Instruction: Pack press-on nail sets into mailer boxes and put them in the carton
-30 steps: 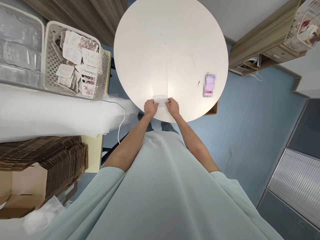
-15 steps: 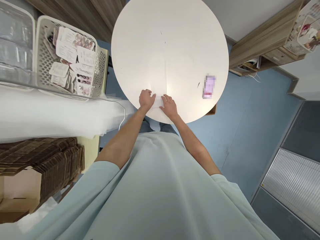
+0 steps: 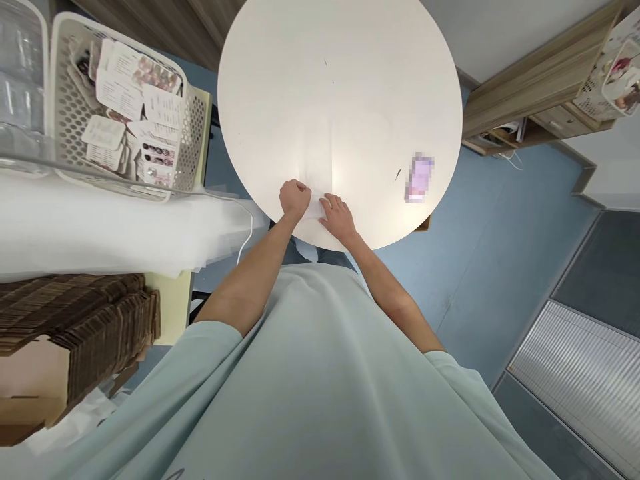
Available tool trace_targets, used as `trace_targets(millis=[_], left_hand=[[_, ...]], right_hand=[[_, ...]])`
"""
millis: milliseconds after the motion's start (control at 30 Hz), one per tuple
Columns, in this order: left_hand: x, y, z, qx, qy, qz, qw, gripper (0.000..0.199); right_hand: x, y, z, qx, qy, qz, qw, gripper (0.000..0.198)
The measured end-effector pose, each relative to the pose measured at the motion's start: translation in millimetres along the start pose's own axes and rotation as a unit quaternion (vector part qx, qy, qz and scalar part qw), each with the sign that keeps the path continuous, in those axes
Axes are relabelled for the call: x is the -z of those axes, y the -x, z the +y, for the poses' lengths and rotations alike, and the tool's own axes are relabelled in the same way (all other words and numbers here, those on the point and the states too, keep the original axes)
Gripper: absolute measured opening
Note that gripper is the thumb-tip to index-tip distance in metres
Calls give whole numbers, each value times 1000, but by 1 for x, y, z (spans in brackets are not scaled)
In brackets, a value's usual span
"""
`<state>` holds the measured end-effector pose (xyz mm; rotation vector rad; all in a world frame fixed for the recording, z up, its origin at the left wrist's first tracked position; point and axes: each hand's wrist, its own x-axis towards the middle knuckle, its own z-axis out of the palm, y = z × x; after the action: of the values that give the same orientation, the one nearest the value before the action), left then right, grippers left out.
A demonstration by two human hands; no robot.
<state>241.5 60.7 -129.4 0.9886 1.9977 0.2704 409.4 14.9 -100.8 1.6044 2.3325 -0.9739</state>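
A white translucent sheet [image 3: 316,157] lies as a pale strip along the round white table [image 3: 390,73], its near end folded into a small flat bundle between my hands. My left hand [image 3: 295,199] is closed at the bundle's left edge, fingers curled in and knuckles up. At the right edge my right hand [image 3: 338,217] holds the bundle down, its fingers over the upper side and its thumb at the lower side. Whether anything lies inside the folds I cannot make out.
A blurred pinkish phone-like object [image 3: 419,177] lies on the table's right. To the left stand a white perforated basket [image 3: 187,143] of printed cards, a large white roll [image 3: 100,230] and stacked brown cardboard [image 3: 107,327]. A wooden cabinet [image 3: 525,80] stands at upper right.
My left hand has closed, its thumb drawn in from its outstretched position. My right hand has stayed nearly where it was. The whole view has shifted slightly.
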Motion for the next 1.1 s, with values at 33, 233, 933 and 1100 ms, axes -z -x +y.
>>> trace_targets(millis=[33,233,933,1100], left_hand=[[0,1,-1,-1,3,3,1000,11],[2,5,-4,-11,-10,7,1000,16],[32,43,-26,-206,-60,-89,973,27],[27,43,-30,-154,-9,-86,984,46]], right_hand=[[2,1,1,3,-5,-7,1000,60],[3,4,6,18,-8,-28,999,62],[49,-36,28,9,-100,-87,991,53],[50,-41,34,-63,-232,-27,970,41]])
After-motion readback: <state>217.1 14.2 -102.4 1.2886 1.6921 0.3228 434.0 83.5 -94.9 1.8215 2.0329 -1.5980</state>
